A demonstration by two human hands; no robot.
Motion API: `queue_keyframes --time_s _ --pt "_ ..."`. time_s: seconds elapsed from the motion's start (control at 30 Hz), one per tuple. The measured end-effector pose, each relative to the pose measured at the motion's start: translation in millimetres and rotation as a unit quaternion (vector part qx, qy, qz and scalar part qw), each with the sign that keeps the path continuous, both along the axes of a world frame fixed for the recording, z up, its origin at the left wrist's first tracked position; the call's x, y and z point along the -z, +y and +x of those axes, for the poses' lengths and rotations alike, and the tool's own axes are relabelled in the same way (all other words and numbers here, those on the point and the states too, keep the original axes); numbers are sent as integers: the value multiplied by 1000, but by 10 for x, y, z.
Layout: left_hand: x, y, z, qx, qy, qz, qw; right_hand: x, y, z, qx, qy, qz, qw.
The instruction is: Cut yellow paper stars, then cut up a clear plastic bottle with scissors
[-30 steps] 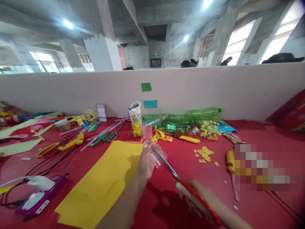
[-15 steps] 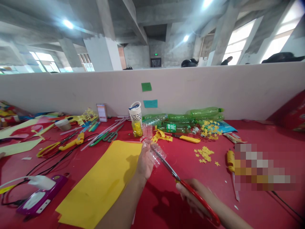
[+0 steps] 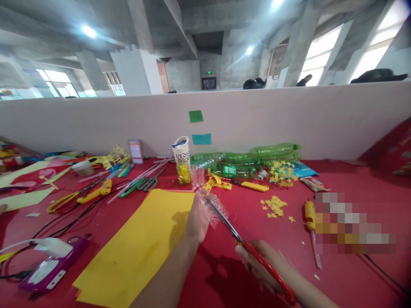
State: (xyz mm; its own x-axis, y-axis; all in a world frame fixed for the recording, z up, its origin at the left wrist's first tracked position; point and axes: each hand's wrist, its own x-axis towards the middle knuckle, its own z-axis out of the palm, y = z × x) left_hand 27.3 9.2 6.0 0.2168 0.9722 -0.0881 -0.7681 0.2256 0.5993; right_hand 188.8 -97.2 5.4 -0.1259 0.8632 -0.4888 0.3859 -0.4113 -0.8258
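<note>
My left hand is closed around a piece of clear plastic bottle above the red table. My right hand grips the red handles of a pair of scissors, whose blades point up and left and lie at the plastic piece. Whether the blades are cutting into it I cannot tell. Left of my left hand lies a stack of yellow sheets. Behind it, a ribbed clear plastic piece stands by a white patterned cup.
Green plastic bottles lie along the white partition. A yellow box cutter and loose yellow stars lie to the right, beside a yellow glue gun. A purple power strip, cables and grey-handled scissors are at left.
The plastic piece in my left hand has turned slightly and shifted a little to the right. My right hand and the scissors stay almost in place. The whole view has shifted slightly.
</note>
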Motion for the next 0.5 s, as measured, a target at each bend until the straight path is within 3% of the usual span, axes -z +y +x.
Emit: queue_keyframes --time_s 0.33,0.5 --pt "70 -9 30 -3 28 25 999 -150 -16 4 -7 14 17 1000" --pt "77 -25 74 5 16 25 1000 -138 -21 -2 6 7 13 1000"
